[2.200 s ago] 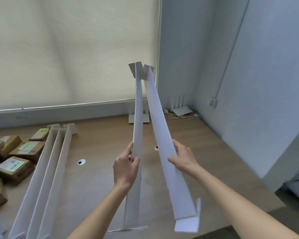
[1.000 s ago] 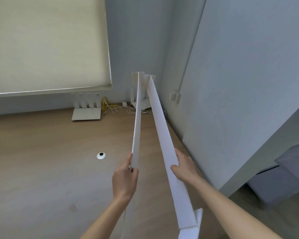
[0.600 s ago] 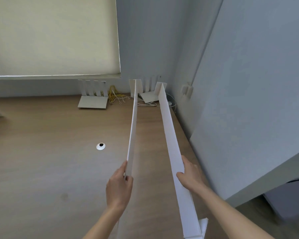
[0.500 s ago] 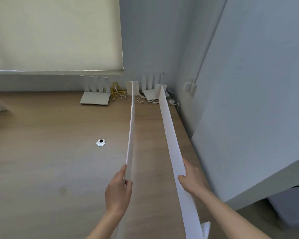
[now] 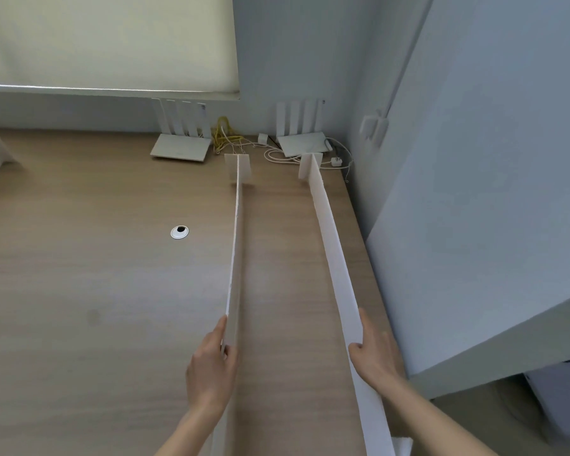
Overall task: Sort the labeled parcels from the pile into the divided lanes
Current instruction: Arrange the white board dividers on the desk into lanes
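Two long white foam-board lane dividers stand on edge on the pale wood-grain desk, and each is held near its close end: the left hand pinches the left divider with thumb on one face and fingers on the other, while the right hand curls over the top edge of the right divider. The boards look thin, light and fairly stiff, yet long enough to bow or snap if levered from one end, so a hold on the top edge near the middle probably suits them best. Small cross feet at the far ends appear to rest on the desk. The right divider runs close beside the desk's right edge and the grey wall panel, leaving little room there. Beyond the far ends lie two white routers and loose cables. Leftward the desk stretches wide, broken only by a round cable grommet. No parcels are in view.
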`<action>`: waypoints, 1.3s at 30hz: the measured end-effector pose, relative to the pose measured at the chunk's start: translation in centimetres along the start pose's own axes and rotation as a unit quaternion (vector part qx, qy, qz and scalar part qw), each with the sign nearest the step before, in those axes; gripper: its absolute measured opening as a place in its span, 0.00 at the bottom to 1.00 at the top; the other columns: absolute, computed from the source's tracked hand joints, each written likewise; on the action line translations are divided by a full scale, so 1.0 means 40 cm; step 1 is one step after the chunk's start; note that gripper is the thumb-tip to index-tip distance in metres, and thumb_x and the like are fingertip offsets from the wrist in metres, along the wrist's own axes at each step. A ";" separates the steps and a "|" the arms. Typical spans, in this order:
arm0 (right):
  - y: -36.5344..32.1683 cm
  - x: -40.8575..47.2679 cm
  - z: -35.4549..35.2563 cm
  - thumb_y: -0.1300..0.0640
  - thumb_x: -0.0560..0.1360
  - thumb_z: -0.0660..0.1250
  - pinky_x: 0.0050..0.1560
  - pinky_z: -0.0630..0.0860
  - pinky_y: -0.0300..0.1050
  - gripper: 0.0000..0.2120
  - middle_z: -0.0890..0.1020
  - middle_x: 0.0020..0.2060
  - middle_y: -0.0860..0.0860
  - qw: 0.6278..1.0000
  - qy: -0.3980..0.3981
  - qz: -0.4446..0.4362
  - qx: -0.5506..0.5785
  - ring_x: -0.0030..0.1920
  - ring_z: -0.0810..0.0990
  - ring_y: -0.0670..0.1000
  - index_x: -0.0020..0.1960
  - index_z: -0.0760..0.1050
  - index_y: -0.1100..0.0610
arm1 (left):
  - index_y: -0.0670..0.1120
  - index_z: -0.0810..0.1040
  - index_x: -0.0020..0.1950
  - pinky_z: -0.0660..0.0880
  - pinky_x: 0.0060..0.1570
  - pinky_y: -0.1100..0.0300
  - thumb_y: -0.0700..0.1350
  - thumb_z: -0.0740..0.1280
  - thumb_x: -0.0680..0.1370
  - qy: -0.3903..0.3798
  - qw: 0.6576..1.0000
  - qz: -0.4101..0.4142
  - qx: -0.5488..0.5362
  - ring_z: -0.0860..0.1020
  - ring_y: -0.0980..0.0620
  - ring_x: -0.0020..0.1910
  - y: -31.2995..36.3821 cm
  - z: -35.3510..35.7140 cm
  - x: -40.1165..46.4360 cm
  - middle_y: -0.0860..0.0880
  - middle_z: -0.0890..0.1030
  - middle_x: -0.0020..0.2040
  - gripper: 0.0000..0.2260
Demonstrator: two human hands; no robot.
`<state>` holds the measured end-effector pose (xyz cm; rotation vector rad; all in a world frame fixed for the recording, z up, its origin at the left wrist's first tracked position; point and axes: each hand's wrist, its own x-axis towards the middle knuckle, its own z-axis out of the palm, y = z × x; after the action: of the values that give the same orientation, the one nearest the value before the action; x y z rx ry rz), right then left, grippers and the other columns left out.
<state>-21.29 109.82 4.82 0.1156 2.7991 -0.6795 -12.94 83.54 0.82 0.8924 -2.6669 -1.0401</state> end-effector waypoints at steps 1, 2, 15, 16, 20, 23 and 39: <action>0.010 0.003 0.004 0.62 0.71 0.58 0.31 0.67 0.45 0.29 0.73 0.35 0.45 1.000 0.005 0.004 0.000 0.33 0.72 0.46 0.70 0.64 0.43 | 0.55 0.71 0.74 0.74 0.41 0.53 0.38 0.65 0.75 0.000 1.000 0.001 0.003 0.80 0.46 0.49 -0.003 0.008 0.001 0.50 0.83 0.53 0.28; 0.018 0.007 0.007 0.62 0.72 0.58 0.31 0.68 0.44 0.29 0.74 0.35 0.45 1.000 0.007 0.004 0.000 0.33 0.72 0.45 0.71 0.64 0.43 | 0.55 0.72 0.74 0.75 0.41 0.53 0.38 0.65 0.75 0.001 1.000 0.001 0.005 0.80 0.46 0.49 -0.006 0.015 0.004 0.50 0.83 0.53 0.28; 0.040 0.055 0.071 0.61 0.72 0.61 0.35 0.80 0.50 0.28 0.81 0.44 0.44 0.999 -0.005 0.012 0.036 0.37 0.79 0.49 0.70 0.64 0.44 | 0.54 0.71 0.74 0.76 0.44 0.52 0.37 0.66 0.75 -0.001 0.999 0.034 0.012 0.80 0.47 0.50 -0.038 0.051 0.050 0.51 0.83 0.56 0.28; 0.040 0.055 0.065 0.61 0.73 0.61 0.35 0.80 0.49 0.27 0.81 0.44 0.44 0.999 -0.002 0.009 0.038 0.37 0.79 0.48 0.70 0.65 0.44 | 0.54 0.71 0.74 0.76 0.44 0.53 0.37 0.66 0.75 -0.001 0.999 0.036 0.011 0.80 0.48 0.50 -0.038 0.054 0.052 0.52 0.83 0.56 0.28; 0.040 0.051 0.046 0.62 0.75 0.61 0.27 0.66 0.41 0.28 0.76 0.38 0.43 1.000 -0.003 0.004 0.006 0.33 0.75 0.46 0.72 0.64 0.46 | 0.54 0.71 0.74 0.75 0.44 0.53 0.38 0.66 0.75 -0.001 0.999 0.039 0.000 0.80 0.49 0.48 -0.033 0.066 0.049 0.52 0.83 0.56 0.27; 0.042 0.053 0.039 0.62 0.76 0.60 0.27 0.62 0.41 0.32 0.72 0.36 0.43 1.000 0.000 0.016 -0.018 0.32 0.71 0.44 0.78 0.59 0.47 | 0.54 0.71 0.74 0.75 0.44 0.54 0.38 0.65 0.76 -0.008 0.999 0.039 -0.009 0.79 0.51 0.47 -0.021 0.076 0.042 0.53 0.82 0.56 0.27; 0.053 0.048 0.021 0.59 0.77 0.59 0.28 0.63 0.40 0.33 0.76 0.42 0.45 0.999 -0.025 0.024 -0.020 0.35 0.73 0.45 0.80 0.54 0.47 | 0.58 0.67 0.75 0.77 0.45 0.51 0.43 0.64 0.77 -0.019 1.000 0.010 -0.010 0.80 0.50 0.49 0.014 0.106 0.030 0.53 0.80 0.58 0.26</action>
<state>-22.65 111.33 2.64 0.1545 2.7505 -0.6070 -15.59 85.58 -2.09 0.8475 -2.6858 -1.0877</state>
